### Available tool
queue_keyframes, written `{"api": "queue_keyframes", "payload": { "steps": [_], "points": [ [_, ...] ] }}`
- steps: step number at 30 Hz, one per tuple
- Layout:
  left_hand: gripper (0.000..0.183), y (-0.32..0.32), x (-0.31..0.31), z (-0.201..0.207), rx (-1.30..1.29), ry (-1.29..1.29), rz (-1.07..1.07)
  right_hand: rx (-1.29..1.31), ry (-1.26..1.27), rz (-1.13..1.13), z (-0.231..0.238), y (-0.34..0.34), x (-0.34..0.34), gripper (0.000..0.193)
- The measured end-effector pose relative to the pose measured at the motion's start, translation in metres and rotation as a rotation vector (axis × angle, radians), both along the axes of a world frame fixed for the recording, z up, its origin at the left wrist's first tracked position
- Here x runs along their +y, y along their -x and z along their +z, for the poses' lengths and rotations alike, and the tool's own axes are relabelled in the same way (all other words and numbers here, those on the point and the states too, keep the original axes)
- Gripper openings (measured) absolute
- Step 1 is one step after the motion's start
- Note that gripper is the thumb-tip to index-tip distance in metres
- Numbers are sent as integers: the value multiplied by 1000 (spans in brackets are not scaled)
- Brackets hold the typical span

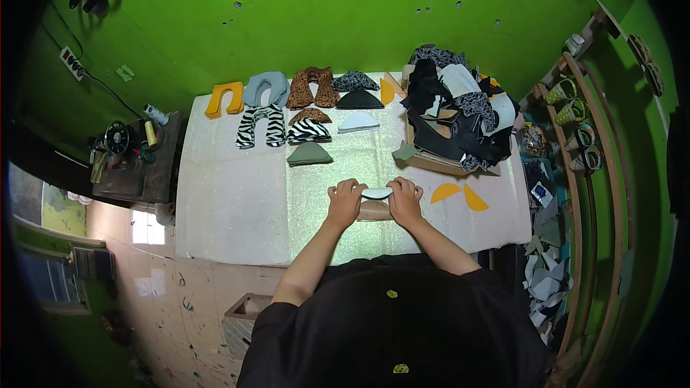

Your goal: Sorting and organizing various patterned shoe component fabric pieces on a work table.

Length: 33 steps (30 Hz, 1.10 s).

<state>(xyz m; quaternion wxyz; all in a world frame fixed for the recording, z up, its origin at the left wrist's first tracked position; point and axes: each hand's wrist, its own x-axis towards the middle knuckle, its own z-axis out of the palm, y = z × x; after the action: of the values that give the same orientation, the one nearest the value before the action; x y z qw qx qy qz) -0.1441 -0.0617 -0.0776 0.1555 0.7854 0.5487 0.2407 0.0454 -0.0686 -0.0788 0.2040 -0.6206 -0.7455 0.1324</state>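
Observation:
Near the front of the table, both my hands grip a pale half-moon piece (376, 192), which curves between them. My left hand (346, 202) has its fingers closed on one end, and my right hand (405, 201) pinches the other. Just below it lies a brown half-moon piece (374, 211), partly covered by my hands. Two yellow half-moon pieces, one (445, 192) beside the other (474, 199), lie flat to the right of my right hand. A stack of olive half-moon pieces (310, 154) rests beyond my left hand.
Zebra-print U-shaped pieces (246, 129) and other patterned stacks stand in rows at the back of the white table (230, 201). A cardboard box (438, 164) heaped with scraps sits back right. A sewing machine (117, 138) is at far left, a wooden rack (586, 100) at right.

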Motion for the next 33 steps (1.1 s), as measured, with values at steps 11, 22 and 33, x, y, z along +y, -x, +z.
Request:
{"api": "queue_keyframes", "payload": {
  "steps": [11, 22, 33],
  "points": [
    [20, 4, 16, 32, 23, 172, 9, 56, -1, -32, 12, 3, 7, 16],
    [33, 20, -22, 35, -136, 383, -18, 95, 309, -99, 21, -4, -32, 20],
    [60, 11, -20, 39, 105, 265, -193, -32, 238, 90, 35, 2, -29, 59]
  ]
}}
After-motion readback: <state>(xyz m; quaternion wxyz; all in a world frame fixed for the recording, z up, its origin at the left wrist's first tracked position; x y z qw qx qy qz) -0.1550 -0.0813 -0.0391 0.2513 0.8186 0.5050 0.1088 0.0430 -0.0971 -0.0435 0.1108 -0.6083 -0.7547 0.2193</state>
